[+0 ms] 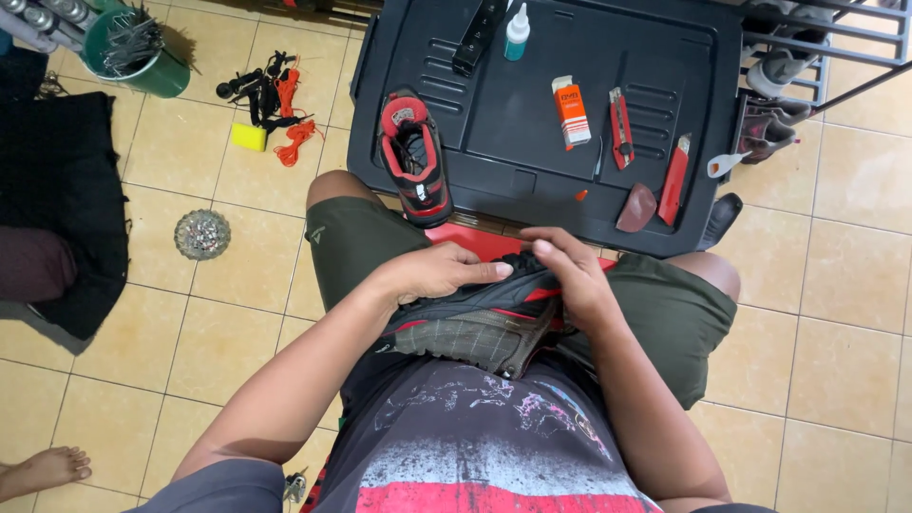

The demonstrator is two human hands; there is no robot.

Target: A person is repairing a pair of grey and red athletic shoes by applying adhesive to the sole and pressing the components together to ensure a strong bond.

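The person sits and holds a black and red shoe (484,318) in the lap, close to the belly, with its worn sole facing up. The left hand (432,273) lies flat on top of the shoe with its fingers pressing down on it. The right hand (570,271) curls over the far end of the shoe and grips it. Both arms bend in from the sides.

Past the knees, at 12 o'clock, sits a big black plastic lid (546,123) on the tiled floor. The other shoe (414,157) stands on its near left corner. On the lid lie an orange box (570,111), two red cutter knives (649,152), a brown sanding pad (636,209) and a small glue bottle (516,31).

At 10 o'clock, orange cords and a yellow block (249,137) lie on the floor. A green bucket (133,47) stands farther off. At 9 o'clock is a round glass dish (201,234). Someone else's bare foot (43,472) shows at 8 o'clock.
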